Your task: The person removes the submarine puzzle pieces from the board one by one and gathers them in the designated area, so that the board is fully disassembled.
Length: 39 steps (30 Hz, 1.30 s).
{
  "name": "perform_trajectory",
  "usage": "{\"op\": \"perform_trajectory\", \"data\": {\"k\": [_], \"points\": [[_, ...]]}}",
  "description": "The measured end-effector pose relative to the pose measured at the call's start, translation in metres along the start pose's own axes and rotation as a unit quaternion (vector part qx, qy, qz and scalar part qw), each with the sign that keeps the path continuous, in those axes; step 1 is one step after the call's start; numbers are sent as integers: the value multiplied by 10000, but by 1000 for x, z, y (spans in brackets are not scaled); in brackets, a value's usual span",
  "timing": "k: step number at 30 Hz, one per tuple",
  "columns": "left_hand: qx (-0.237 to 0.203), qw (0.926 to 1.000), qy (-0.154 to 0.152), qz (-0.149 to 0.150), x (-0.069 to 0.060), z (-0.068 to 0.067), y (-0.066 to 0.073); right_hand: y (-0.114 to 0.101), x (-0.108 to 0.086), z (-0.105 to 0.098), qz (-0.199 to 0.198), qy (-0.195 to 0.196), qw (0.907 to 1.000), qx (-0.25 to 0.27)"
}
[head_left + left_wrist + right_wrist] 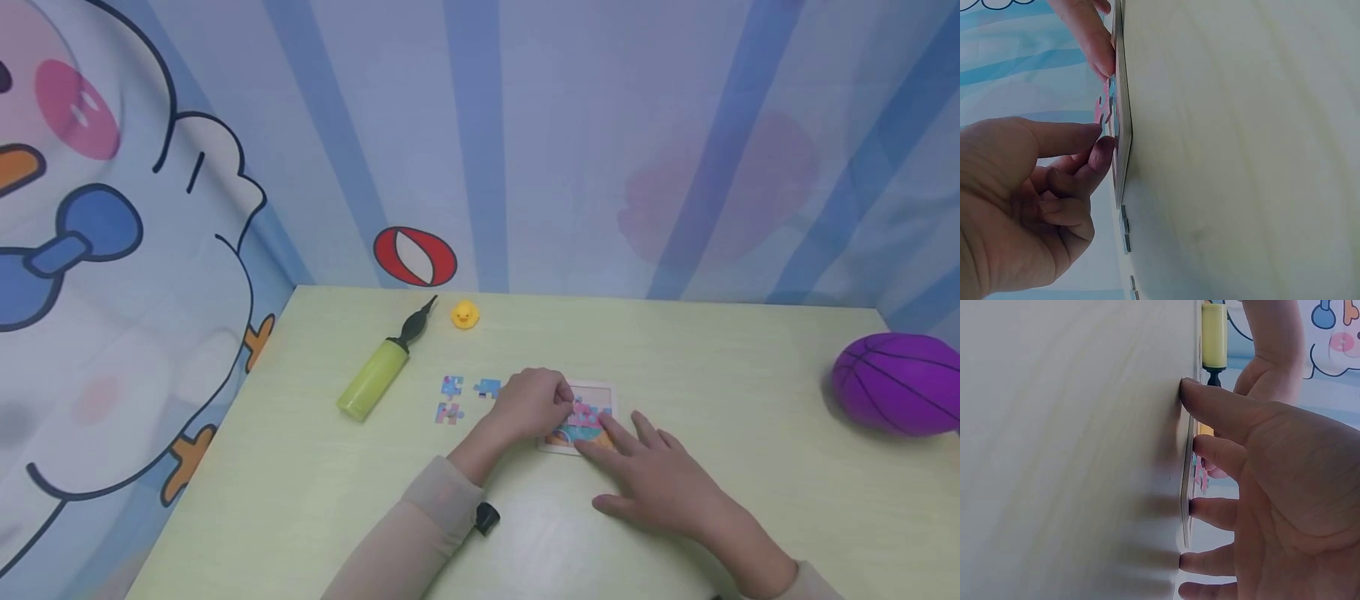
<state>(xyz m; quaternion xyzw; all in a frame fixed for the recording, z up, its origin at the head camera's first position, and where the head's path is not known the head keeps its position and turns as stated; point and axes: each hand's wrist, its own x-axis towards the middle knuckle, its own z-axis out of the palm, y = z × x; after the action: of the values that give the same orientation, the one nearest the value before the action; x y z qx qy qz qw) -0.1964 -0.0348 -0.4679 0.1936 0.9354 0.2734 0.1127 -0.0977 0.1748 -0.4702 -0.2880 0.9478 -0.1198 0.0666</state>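
Note:
My left hand (528, 404) is over the left side of a small framed jigsaw puzzle (616, 398). Thumb and index finger pinch a pink puzzle piece (1102, 111), tilted up from the puzzle surface in the left wrist view. My right hand (660, 483) has its fingers spread; some fingertips touch the frame's right and lower edge, while others rest on the table. Pink and blue pieces (587, 417) lie inside the frame, above a teal and orange part. The left hand hides the frame's left side.
Loose puzzle pieces (450, 412) lie left of the left hand. Behind them are a yellow-green hand pump (375, 379) with a black nozzle and a yellow rubber duck (465, 315). A purple ball (896, 383) sits at the table's right. A black object (487, 517) shows by the left sleeve.

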Motion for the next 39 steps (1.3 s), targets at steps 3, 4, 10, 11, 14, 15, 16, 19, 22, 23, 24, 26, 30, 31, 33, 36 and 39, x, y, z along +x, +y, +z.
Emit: {"op": "perform_trajectory", "data": {"k": [3,4,10,11,14,15,16,19,22,23,24,26,30,31,33,36,39], "points": [[-50,9999,86,30,0,0,-1,0,0,1,23,-17,10000,-16],[-83,9999,104,28,0,0,-2,1,0,2,23,-24,10000,-23],[-233,9994,220,101,1,1,-3,2,1,3,7,-39,10000,-74],[-250,9993,237,110,0,1,-3,2,1,3,7,-42,10000,-82],[-348,9990,254,110,-2,-2,-3,2,1,2,14,-40,9999,-112],[-387,9989,258,94,-3,-3,-3,1,1,1,19,-39,9999,-113],[-435,9987,258,76,-5,-5,-4,1,1,1,24,-40,9999,-117],[-616,9978,245,15,-10,-11,-7,1,1,1,47,-42,9999,-118],[-733,9969,272,-20,-14,-16,-11,1,1,1,74,-39,9999,-125],[-759,9967,276,-38,-16,-18,-13,1,1,1,77,-39,9999,-131],[-779,9965,289,-64,-18,-19,-15,1,1,1,79,-38,9999,-137],[-779,9964,331,-97,-21,-23,-19,1,1,2,73,-36,9999,-144],[-845,9954,397,-220,-28,-31,-30,2,1,3,53,-24,9999,-135],[-865,9951,423,-234,-29,-33,-33,2,1,3,57,-19,9999,-134],[-900,9945,442,-308,-33,-38,-39,2,2,3,61,-18,9999,-120],[-869,9944,452,-398,-38,-44,-50,2,2,4,65,-14,9999,-102],[-853,9940,401,-561,-43,-50,-60,2,2,4,49,2,9999,-109]]}}
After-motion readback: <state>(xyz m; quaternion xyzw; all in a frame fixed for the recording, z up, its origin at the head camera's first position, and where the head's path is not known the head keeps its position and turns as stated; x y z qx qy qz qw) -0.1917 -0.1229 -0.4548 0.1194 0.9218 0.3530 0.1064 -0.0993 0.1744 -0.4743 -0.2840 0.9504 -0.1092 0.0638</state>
